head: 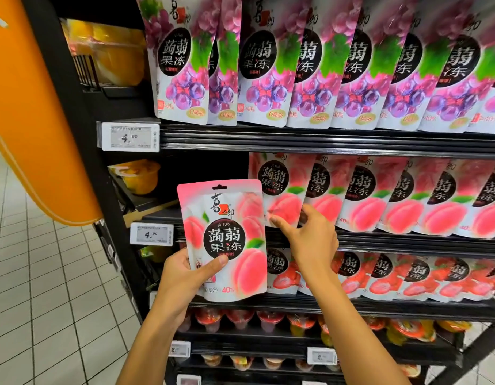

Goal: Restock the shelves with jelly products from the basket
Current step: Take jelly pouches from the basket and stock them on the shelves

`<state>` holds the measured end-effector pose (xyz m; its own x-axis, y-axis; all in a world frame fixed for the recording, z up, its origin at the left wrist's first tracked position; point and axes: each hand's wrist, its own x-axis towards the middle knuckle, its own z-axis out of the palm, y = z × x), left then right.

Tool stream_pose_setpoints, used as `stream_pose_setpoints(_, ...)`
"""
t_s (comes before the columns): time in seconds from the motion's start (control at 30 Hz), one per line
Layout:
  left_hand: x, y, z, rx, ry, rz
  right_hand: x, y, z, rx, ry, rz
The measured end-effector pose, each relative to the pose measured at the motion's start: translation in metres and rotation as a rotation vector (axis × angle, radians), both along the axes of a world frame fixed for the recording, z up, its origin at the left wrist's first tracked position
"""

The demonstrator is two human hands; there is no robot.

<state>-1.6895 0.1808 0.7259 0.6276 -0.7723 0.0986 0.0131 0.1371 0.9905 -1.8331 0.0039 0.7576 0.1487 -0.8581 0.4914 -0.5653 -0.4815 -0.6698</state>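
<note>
Right, head view, the only one I have. The left hand [182, 276] grasps a peach jelly pouch [227, 240] by its lower left corner, thumb across the front, fingers behind. The pouch is upright, long axis vertical, label facing me, held in front of the shelving and not yet on it.

The right hand [307, 234] is released: fingers outstretched, index and thumb tips resting on the lower face of the leftmost shelved peach pouch [282, 207]. I see no curl round it.

Key relation: the peach row [407, 201] on the middle shelf [407, 243] stops short of the left end, leaving a dark gap [207, 168]. That gap lies just above and behind the top of the held pouch, left of the pouch the right hand touches. The held pouch stands parallel to the shelved ones, so I judge it needs no turning, only a lift up and back.

The left hand is the nearer to the gap and already carries the load. The right hand sits just beside the gap's right edge, well placed to steady the row.

Grape pouches [182, 65] fill the shelf above, strawberry pouches [407, 276] the one below. A price tag [152, 234] marks the shelf's left end. The basket is not in view.
</note>
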Motion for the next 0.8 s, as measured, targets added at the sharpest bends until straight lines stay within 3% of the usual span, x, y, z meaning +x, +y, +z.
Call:
stream_pose_setpoints(0.3,-0.007,-0.008,0.002,-0.006,-0.012,-0.015,0.007,-0.001,-0.002,0.043,-0.011,0.004)
stream_pose_setpoints(0.8,-0.011,-0.018,0.004,-0.002,-0.002,-0.042,-0.011,-0.008,-0.008,0.055,-0.210,0.058)
